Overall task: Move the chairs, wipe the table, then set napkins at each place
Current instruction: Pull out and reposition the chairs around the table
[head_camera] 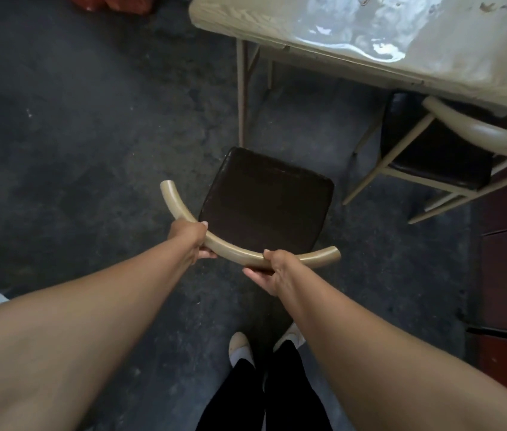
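- Second chair (432,157) at 2 o'clock, half tucked under bench (221,20); bench leg (241,94) at 12, just beyond the held chair.
- Chair (264,200) at centre, apart from bench; seat faces 1 o'clock, curved back rail runs 10 to 4.
- Left hand (188,237) and right hand (277,269) each curl round the rail.

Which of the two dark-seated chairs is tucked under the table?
The right-hand tan-framed chair, seat partly under the pale wooden table. The nearer chair stands clear, left hand and right hand gripping its backrest.
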`<state>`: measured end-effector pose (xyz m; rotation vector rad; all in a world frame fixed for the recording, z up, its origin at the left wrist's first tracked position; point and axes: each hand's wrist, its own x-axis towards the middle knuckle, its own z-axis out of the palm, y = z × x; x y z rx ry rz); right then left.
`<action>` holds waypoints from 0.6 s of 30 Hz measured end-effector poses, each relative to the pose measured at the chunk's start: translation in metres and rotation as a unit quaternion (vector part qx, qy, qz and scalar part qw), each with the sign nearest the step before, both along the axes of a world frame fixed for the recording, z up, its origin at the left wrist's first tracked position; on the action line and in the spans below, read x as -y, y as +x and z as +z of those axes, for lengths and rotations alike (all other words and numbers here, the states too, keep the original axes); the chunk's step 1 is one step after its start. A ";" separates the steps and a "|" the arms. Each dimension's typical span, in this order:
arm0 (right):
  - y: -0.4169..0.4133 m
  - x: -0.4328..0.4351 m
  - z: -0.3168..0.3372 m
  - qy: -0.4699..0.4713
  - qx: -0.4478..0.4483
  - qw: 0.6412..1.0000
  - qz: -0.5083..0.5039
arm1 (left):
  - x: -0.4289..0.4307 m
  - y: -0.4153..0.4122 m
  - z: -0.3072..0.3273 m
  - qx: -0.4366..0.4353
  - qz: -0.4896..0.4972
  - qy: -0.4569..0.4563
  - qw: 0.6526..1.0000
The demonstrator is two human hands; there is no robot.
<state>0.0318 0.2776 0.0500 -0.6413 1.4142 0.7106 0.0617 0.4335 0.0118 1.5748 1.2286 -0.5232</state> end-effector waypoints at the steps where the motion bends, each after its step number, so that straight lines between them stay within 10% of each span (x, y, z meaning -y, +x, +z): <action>1: 0.007 0.001 -0.003 -0.006 0.014 1.000 0.003 | 0.001 0.007 -0.001 0.012 0.000 0.000 1.000; 18: 0.189 0.066 -0.033 -0.124 0.082 0.986 0.071 | 0.069 0.185 -0.004 0.090 0.012 -0.060 0.994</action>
